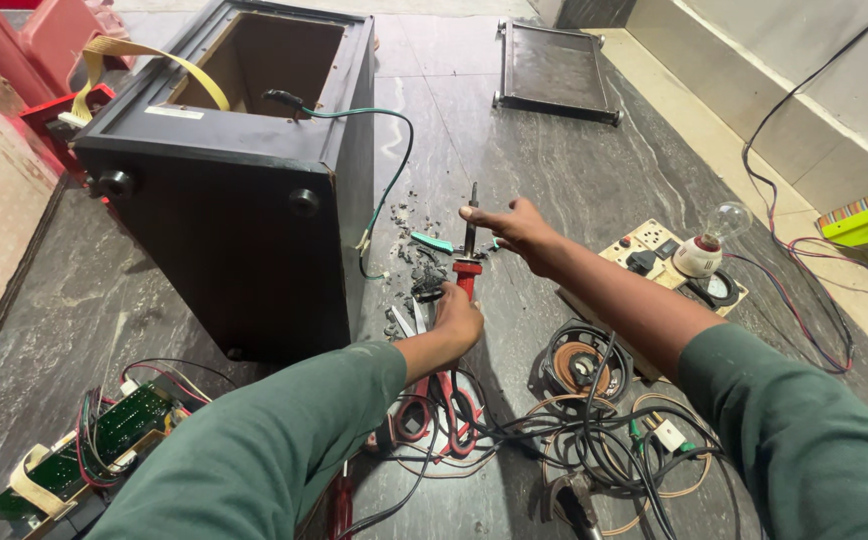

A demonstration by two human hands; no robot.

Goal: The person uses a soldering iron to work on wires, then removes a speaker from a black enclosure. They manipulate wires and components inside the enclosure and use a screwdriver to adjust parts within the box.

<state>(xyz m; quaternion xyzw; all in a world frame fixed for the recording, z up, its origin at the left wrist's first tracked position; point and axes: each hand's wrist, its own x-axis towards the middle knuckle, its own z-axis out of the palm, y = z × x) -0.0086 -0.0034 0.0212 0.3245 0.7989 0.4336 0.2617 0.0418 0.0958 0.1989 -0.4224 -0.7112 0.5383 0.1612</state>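
Observation:
My left hand [457, 318] is closed around the lower end of a red-handled soldering iron [467, 272] that stands upright over the stone floor. The fingertips of my right hand [516, 226] pinch its dark metal shaft near the top. Both arms wear green sleeves. A teal-handled tool [430, 241] lies just left of the iron among dark crumbs of debris [406, 262]. Red-handled scissors [441, 408] lie under my left wrist.
A black speaker cabinet [254, 190] stands on the left with a green wire [395, 150] hanging out. A green circuit board [119, 428] lies at the lower left. Tangled cables [594, 440], a speaker driver [584, 366], a switchboard [654, 250] with a bulb [729, 218] and a black panel [554, 65] surround me.

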